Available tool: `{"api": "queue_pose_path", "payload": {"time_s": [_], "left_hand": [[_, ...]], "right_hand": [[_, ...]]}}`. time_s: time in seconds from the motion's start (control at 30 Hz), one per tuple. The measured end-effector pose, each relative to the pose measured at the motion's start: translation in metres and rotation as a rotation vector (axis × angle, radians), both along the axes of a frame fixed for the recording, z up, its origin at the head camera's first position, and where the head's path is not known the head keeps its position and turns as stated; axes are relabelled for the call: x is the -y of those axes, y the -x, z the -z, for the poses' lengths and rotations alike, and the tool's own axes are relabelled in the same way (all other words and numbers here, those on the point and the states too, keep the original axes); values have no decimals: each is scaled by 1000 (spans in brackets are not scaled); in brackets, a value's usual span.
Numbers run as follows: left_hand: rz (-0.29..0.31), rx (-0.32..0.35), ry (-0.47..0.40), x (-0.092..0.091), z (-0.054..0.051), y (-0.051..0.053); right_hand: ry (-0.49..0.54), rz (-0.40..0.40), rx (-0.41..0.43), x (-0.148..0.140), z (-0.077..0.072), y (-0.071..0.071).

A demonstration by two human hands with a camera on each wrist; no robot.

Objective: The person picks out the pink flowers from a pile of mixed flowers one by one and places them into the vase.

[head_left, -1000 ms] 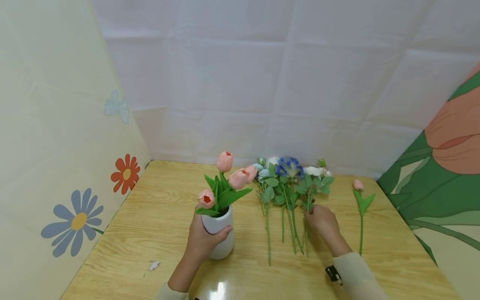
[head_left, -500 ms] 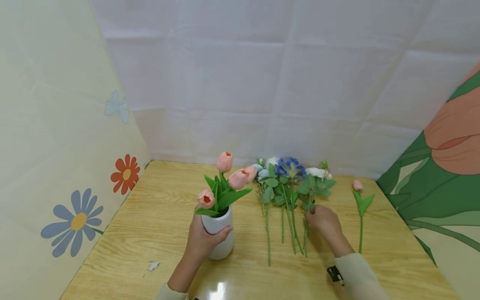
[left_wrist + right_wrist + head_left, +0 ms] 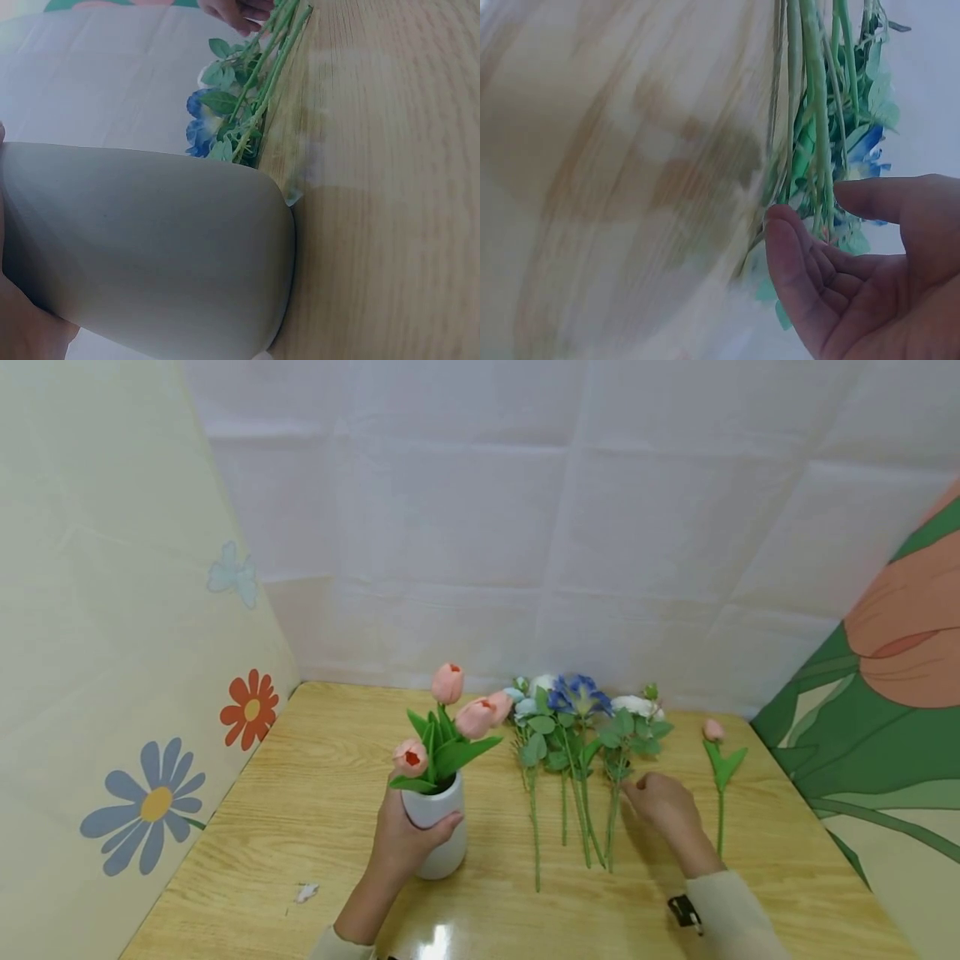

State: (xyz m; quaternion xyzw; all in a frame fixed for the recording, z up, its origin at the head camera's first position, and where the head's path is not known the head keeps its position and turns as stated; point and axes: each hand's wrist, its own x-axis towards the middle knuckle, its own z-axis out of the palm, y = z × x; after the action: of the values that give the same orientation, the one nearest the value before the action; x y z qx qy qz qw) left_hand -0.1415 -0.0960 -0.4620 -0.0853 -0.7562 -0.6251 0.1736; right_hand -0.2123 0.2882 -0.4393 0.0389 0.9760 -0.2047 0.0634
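My left hand (image 3: 403, 837) grips a white vase (image 3: 448, 847) around its side, fingers behind and thumb in front. Several pink tulips (image 3: 476, 718) with green leaves stand in the vase. My right hand (image 3: 666, 810) is just right of a white-headed flower (image 3: 637, 706) lying on the table, near its green stems (image 3: 612, 831). In the right wrist view, thumb (image 3: 877, 199) and fingers are apart, close to the stems, with nothing plainly held. A blue flower (image 3: 579, 695) lies left of the white one. The vase's base (image 3: 262, 255) meets the tabletop in the left wrist view.
A single pink tulip (image 3: 722, 768) lies at the right of the wooden table (image 3: 300, 810). Pale blue flowers (image 3: 527, 706) lie at the left of the bunch. A white scrap (image 3: 306, 892) is at the front left. A pale cloth (image 3: 465, 527) hangs behind.
My right hand has let go of the white-headed flower's stem and moved slightly right, away from it. That flower shifted a little. The left hand and vase have stayed put.
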Motion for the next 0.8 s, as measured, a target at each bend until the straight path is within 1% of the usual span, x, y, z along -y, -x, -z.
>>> {"api": "queue_pose_path", "payload": {"time_s": [0.13,0.3,0.4,0.6,0.8], "left_hand": [[-5,6,4,0,0,0],[-8,12,12,0,1,1],[-5,13,13,0,1,0],[-5,9,15,1,0,0],[-10,4,14,0,2,1]], "right_hand": [[-12,5,12,-9,-1,0],[-68,12,0,-25,-2,4],[-84,17,-3,-35,-2,4],[-78,36,40,-48,-4,2],[-80,31,63,-60,-5,-1]]}}
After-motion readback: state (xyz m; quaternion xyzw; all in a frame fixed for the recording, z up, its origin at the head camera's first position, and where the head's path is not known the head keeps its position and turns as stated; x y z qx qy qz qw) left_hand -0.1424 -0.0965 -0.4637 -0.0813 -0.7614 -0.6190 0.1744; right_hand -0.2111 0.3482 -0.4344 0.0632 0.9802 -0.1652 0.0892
